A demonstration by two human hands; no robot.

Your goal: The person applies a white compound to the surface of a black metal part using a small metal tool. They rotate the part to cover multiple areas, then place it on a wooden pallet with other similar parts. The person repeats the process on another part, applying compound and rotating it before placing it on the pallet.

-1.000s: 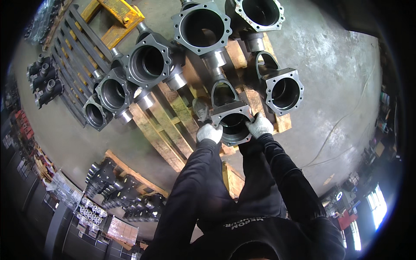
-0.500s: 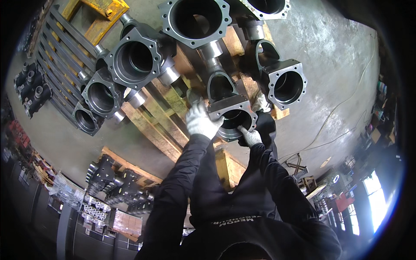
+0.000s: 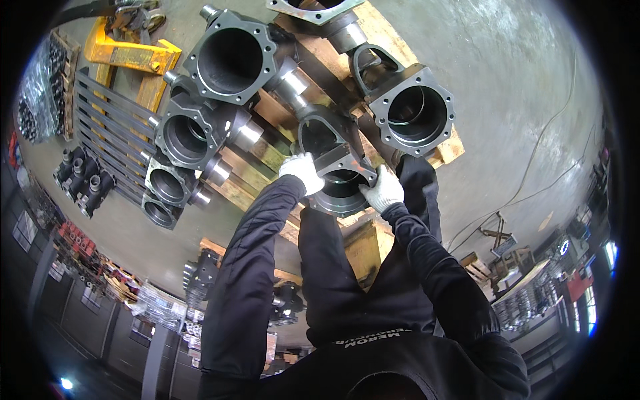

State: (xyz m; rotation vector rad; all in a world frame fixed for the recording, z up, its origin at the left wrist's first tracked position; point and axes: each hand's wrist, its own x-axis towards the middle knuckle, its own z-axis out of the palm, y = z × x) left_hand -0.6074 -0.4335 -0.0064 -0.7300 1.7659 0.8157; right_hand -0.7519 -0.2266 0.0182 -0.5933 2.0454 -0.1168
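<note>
I can't see beneath my left grip [image 3: 302, 173] or right grip [image 3: 384, 190], both clamped on opposite sides of the dark flanged housing [image 3: 341, 162], red-marked, its round bore shadowed, at the near edge of the wooden pallet [image 3: 383, 27].

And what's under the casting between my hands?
Pallet slats show around the casting your left hand and right hand hold. Directly beneath, the casting itself covers the view, so I can't tell what it rests on.
</note>
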